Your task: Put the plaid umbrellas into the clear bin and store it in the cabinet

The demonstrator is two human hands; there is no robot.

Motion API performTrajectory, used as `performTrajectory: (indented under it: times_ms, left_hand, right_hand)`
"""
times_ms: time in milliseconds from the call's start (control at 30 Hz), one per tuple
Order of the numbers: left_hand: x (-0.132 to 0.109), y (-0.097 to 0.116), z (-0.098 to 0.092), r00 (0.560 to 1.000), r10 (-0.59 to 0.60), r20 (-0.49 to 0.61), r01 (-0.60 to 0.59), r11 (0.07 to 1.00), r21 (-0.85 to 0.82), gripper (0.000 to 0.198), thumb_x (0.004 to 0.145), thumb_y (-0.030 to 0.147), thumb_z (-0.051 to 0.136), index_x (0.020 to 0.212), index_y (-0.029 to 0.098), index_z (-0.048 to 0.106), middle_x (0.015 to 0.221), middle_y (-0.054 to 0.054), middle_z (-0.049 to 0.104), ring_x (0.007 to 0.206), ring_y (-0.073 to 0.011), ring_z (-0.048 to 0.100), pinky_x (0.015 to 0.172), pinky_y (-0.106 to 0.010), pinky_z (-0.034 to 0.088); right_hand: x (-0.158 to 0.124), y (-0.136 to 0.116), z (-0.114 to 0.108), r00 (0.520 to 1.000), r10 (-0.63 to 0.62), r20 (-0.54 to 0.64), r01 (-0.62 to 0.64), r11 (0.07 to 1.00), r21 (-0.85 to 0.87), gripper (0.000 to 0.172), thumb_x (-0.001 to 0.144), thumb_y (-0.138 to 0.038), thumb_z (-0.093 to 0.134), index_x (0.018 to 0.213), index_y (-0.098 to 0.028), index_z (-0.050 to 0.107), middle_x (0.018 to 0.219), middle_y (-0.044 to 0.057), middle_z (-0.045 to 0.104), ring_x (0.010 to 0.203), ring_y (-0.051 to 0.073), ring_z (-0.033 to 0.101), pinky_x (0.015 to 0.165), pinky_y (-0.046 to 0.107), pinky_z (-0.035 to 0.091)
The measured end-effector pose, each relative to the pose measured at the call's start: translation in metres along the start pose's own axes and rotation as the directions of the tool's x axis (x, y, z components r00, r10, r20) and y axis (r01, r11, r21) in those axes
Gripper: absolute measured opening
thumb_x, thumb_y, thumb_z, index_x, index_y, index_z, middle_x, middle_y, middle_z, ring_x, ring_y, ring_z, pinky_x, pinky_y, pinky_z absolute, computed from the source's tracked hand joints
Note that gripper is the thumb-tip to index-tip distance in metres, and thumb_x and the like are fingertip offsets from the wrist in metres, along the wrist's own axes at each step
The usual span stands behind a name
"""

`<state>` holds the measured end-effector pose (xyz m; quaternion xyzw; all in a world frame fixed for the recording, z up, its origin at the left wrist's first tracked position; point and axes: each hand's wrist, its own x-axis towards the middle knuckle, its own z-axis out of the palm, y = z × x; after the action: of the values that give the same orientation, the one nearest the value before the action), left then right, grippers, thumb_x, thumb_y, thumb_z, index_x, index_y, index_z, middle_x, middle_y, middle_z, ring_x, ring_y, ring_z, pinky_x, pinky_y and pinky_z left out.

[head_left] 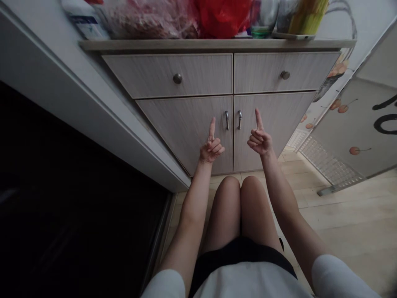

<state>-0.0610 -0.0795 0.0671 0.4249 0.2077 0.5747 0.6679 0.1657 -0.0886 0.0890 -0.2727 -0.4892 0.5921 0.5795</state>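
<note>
The left hand (212,150) and right hand (261,141) gripped nothing, index fingers (212,127) spread from curled others, perhaps for pointing. Beyond, handles (227,120) stood beside the doors' (186,120) meeting edges, presumably for leverage; a red bag (223,18) sat behind the cabinet top's (211,45) front edge, likely for storage.

Both arms (196,198) stretched forward, left hand (211,149) and right hand (260,140) with index fingers (212,128) extended, other fingers (216,147) curled
</note>
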Motion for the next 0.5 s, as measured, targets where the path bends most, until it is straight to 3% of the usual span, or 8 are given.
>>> performTrajectory:
  times_ms: [100, 267, 500]
  left_hand:
    - [0.012, -0.015, 0.006, 0.995, 0.052, -0.089, -0.054, 0.998, -0.027, 0.046, 0.099, 0.048, 0.048, 0.144, 0.039, 0.05, 0.05, 0.011, 0.011, 0.039, -0.0091, 0.008, 0.047, -0.027, 0.025]
    - [0.022, -0.043, 0.003, 0.986, 0.107, -0.129, -0.118, 0.989, -0.083, 0.046, 0.101, 0.037, 0.046, 0.147, 0.037, 0.048, 0.054, 0.01, 0.015, 0.041, -0.0096, 0.015, 0.054, -0.027, 0.031]
    - [0.023, -0.059, 0.0, 0.985, 0.071, -0.156, -0.089, 0.99, -0.112, 0.048, 0.101, 0.032, 0.043, 0.149, 0.036, 0.046, 0.054, 0.01, 0.019, 0.043, -0.0107, 0.017, 0.057, -0.028, 0.033]
  right_hand:
    - [0.012, 0.02, 0.004, 0.997, -0.028, -0.076, 0.033, 0.997, 0.069, 0.075, 0.087, -0.026, 0.051, 0.157, -0.039, 0.028, 0.048, -0.015, 0.013, 0.046, 0.012, 0.003, 0.052, 0.027, 0.012]
    - [0.02, 0.053, 0.003, 0.993, -0.011, -0.116, 0.025, 0.993, 0.118, 0.073, 0.084, -0.025, 0.045, 0.154, -0.037, 0.032, 0.046, -0.014, 0.01, 0.046, 0.014, 0.002, 0.053, 0.028, 0.014]
    - [0.019, 0.067, -0.003, 0.999, -0.016, -0.048, 0.027, 0.971, 0.239, 0.066, 0.079, -0.027, 0.055, 0.144, -0.036, 0.044, 0.046, -0.015, 0.01, 0.045, 0.011, 0.001, 0.051, 0.027, 0.012]
